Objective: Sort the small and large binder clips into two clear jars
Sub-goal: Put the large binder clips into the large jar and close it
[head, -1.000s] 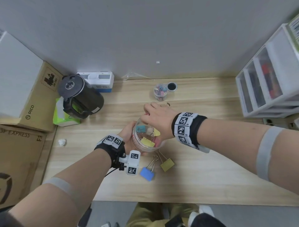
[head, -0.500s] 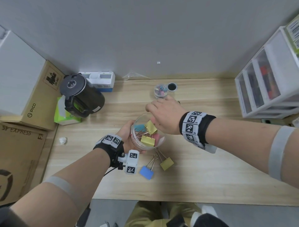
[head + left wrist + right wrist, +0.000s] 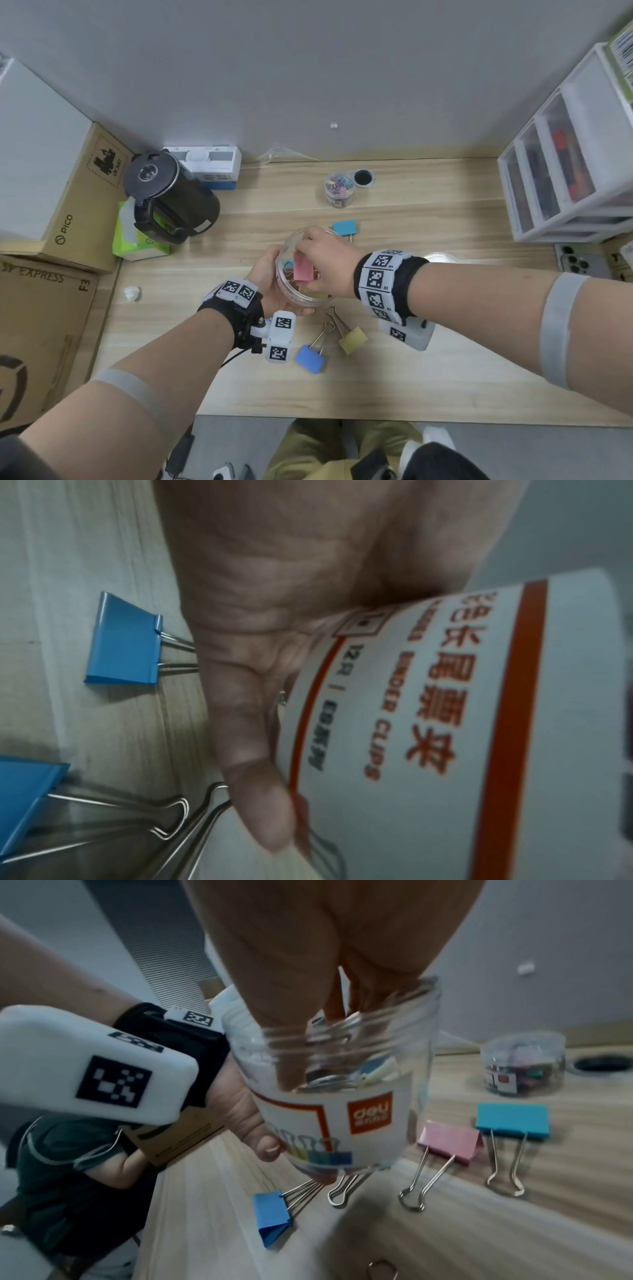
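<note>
My left hand grips a clear labelled jar from the left, tilted a little off the desk. Several large clips lie inside it. My right hand is over the mouth with its fingertips inside, pinching a large binder clip. A pink clip shows just under the fingers. Large clips lie loose on the desk: a teal one beyond the jar, a pink one beside it, and a blue one and a yellow one in front. The small jar holds small clips.
A black lid lies beside the small jar. A black kettle and a green tissue pack stand at the left, with cardboard boxes beyond. White drawers fill the right, and a phone lies below them.
My right hand drew back from the far side of the jar and dipped its fingers into the mouth. The teal clip behind the jar has come into sight.
</note>
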Demonstrator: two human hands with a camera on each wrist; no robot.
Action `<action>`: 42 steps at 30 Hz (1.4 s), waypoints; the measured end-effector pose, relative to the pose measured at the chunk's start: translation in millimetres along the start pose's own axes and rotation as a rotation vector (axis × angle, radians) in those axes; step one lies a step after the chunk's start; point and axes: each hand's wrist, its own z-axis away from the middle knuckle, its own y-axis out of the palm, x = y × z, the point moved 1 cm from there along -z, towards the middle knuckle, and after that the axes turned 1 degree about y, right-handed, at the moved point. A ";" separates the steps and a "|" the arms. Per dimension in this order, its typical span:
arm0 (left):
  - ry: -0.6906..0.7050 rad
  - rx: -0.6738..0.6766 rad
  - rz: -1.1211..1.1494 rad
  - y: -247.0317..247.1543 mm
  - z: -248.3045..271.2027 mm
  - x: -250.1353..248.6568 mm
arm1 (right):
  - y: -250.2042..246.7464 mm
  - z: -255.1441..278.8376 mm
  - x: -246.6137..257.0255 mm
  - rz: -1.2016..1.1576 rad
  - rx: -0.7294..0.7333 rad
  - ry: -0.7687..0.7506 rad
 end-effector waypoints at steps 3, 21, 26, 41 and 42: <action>-0.023 0.005 0.008 0.6 -1.7 0.9 | 6.0 -3.3 0.7 -0.081 -0.107 0.093; -0.039 0.031 0.024 -25.9 5.0 3.0 | -9.8 -2.4 -44.7 -0.123 -0.556 -0.102; -0.052 -0.032 0.041 -43.0 12.3 9.8 | 14.2 -6.0 -78.1 -0.023 -0.189 0.125; -0.069 -0.041 0.032 -56.5 19.5 30.7 | 125.4 4.1 -44.6 0.155 0.333 0.346; -0.076 -0.041 0.038 -58.6 18.9 31.9 | 126.8 3.9 -43.8 0.129 0.328 0.362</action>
